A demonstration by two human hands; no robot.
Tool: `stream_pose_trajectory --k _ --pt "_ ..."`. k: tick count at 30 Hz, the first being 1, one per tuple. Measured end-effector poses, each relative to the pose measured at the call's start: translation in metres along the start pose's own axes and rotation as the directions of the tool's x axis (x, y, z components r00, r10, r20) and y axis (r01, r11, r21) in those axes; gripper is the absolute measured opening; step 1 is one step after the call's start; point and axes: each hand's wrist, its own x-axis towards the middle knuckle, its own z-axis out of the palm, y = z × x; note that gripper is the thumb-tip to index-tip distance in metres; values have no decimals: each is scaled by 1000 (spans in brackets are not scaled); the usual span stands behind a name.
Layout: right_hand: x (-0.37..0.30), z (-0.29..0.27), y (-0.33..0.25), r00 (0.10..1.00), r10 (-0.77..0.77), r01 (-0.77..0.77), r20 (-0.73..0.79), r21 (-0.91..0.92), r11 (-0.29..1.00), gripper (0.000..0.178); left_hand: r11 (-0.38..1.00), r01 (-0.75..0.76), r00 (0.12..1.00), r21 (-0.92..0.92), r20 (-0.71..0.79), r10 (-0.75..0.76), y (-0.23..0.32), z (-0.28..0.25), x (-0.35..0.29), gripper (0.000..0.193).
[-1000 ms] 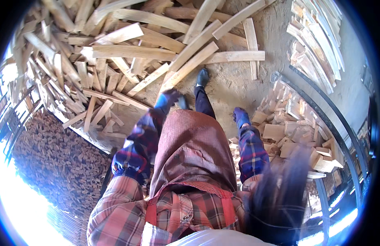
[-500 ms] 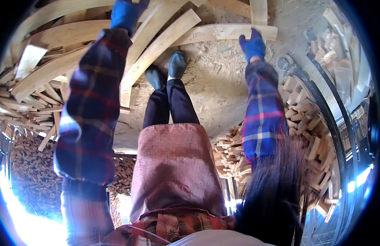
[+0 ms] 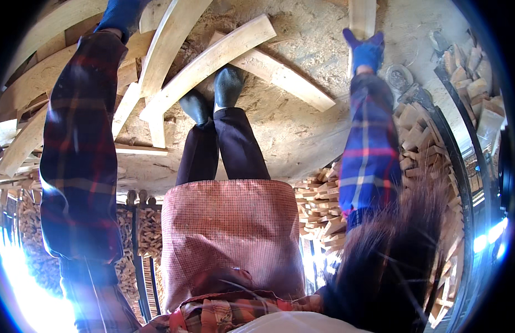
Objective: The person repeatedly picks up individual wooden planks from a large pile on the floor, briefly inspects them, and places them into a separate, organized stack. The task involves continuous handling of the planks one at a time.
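My right hand (image 3: 368, 54), in a blue glove, stretches forward at the upper right with its thumb and a finger spread apart. It lies over or just above a wooden board (image 3: 362, 16) that runs up to the top edge; whether it touches the wood I cannot tell. At the upper left my left hand (image 3: 123, 16), also blue-gloved, is beside long boards (image 3: 171, 41), its fingers cut off by the frame edge. Between my hands, one pale board (image 3: 218, 61) slants across another board (image 3: 290, 79) in front of my shoes.
Boards (image 3: 29, 91) pile up at the left. Stacked wood pieces (image 3: 321, 197) stand behind my right arm, with more cut wood (image 3: 424, 133) beside a dark metal rail (image 3: 454, 183) at the right. Sawdust covers the floor (image 3: 302, 39). My dark shoes (image 3: 228, 87) are close to the crossed boards.
The board that lay under my right hand has swung, its right end now nearer me and apart from the hand. My right hand has shifted right in view, my left hand further left and up.
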Motion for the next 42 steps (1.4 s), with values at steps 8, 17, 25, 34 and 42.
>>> stream_pose_trajectory --k 8,17,25,34,42 --pt "-4 -9 -27 930 32 -100 367 168 981 72 881 -259 926 396 -157 343 3 -36 -49 40" --pt "-168 -211 -67 778 -177 -461 603 739 491 57 679 -703 710 213 141 690 250 -53 -197 31" --pt "-200 -427 -80 792 -308 -531 527 844 78 68 309 -945 313 -110 -24 949 482 -36 -336 40" --pt "-241 -515 -138 639 -752 -732 160 425 -532 79 864 -125 806 -487 459 375 301 -113 -453 55" --pt "-271 -515 -192 565 -594 -824 573 356 -440 52 923 195 847 -333 531 12 273 -164 -486 43"
